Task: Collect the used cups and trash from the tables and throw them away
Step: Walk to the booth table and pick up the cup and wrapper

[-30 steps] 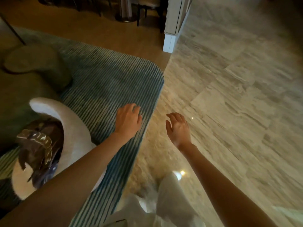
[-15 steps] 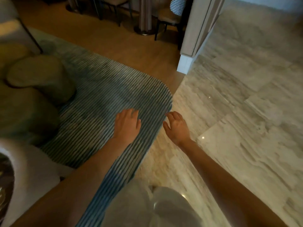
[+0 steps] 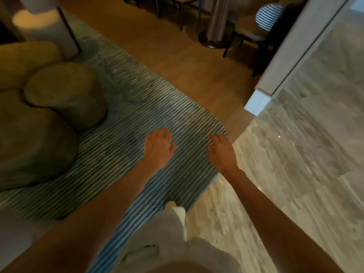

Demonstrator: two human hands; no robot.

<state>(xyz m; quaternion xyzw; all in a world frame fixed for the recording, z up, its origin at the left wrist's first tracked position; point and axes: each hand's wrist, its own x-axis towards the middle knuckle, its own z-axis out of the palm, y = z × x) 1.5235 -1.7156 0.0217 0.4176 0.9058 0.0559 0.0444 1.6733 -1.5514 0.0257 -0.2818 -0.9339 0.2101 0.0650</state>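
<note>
Both hands were out front & empty: left hand (image 3: 158, 147) palm down, fingers straight-ish and relaxed, over the striped rug (image 3: 122, 119); right hand (image 3: 221, 151) likewise loose, fingers slightly bent, gripping nothing, above the rug's right edge where it met the marble floor (image 3: 295, 154). No cups or trash were visible anywhere in view, so the task's things couldn't be located from here. Near bottom, a pale trouser leg (image 3: 173, 229) stepped fwd across the rug edge, w/ the frame blurred, which read as walking. Left side held rounded olive poufs (image 3: 59, 89) on the rug; far left a lit lamp (image 3: 33, 18), blurry. Far centre, past a strip of wood floor (image 3: 177, 56), stood a pedestal base (image 3: 214, 38) w/ chairs (image 3: 250, 32) round it, one w/ a checked cushion (image 3: 269, 16); prob. a counter above, but its top was out of frame. A white wall corner (image 3: 275, 75) split wood from marble on the right. Step in hand, as I judged it: transit btwn spots, searching for the next counter to clear. Next move prob. called for lifting the gaze to scan that far counter top, heading toward it, then picking up whatever cups were there w/ either free hand. Risk: catching a foot on the rug edge.
</note>
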